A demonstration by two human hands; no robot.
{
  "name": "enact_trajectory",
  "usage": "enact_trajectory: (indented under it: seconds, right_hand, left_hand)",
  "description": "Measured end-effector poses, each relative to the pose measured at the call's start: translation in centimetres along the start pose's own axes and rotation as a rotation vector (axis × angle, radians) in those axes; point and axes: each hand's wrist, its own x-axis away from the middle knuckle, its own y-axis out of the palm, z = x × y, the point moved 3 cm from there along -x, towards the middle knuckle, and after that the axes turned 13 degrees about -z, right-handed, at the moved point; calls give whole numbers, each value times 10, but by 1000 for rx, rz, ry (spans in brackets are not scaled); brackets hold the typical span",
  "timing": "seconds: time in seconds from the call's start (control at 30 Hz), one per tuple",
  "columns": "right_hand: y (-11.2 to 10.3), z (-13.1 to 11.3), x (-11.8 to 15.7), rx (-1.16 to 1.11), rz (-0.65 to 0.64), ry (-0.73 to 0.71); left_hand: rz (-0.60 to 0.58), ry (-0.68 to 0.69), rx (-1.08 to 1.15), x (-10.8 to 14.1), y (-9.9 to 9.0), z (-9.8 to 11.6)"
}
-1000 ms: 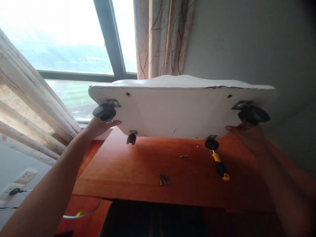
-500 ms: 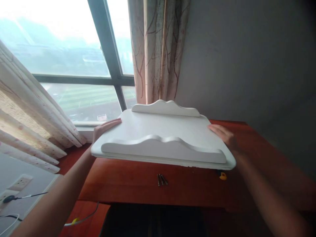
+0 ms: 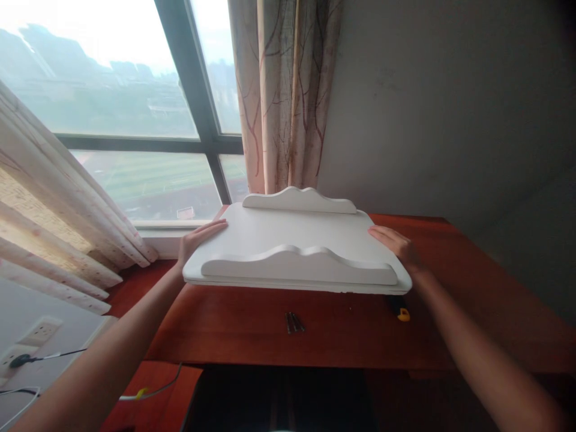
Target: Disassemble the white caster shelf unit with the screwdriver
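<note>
A white board (image 3: 288,231) with rounded corners is held level between my hands over the wooden desk. Two wavy-topped rails rise from it, a near rail (image 3: 299,266) and a far rail (image 3: 299,200). My left hand (image 3: 198,238) grips its left edge, fingers lying on the top face. At the opposite edge, my right hand (image 3: 396,243) holds on in the same way. Whatever lies beneath the board is hidden. Several screws (image 3: 294,323) lie on the desk in front of it. A dark tool with a yellow end (image 3: 404,314) sticks out below its right corner.
The reddish-brown desk (image 3: 477,288) runs along a grey wall (image 3: 427,108). A window (image 3: 135,180) and patterned curtains (image 3: 288,96) stand behind and to the left. Cables (image 3: 157,390) and a wall socket (image 3: 31,345) are at the lower left.
The board has moved away from me and a little lower, both hands travelling with it. More of the dark tool now shows under its right corner.
</note>
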Motion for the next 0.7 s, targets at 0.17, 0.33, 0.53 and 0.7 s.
enact_trajectory:
  seconds: [0.17,0.33,0.53,0.7]
  right_hand:
    - [14,3,2,35,-25,-20]
    - [19,4,4,33,-21,-22]
    - [22,5,1,20,-27,0]
    - [24,7,1,-19,-40,46]
  left_hand:
    - [-29,-13,-14,5,9,-7]
    - [-51,-59,-22,12,14,-12]
    - [-28,-86,-16,12,18,-17]
    - [-32,-122,-22,11,15,-17]
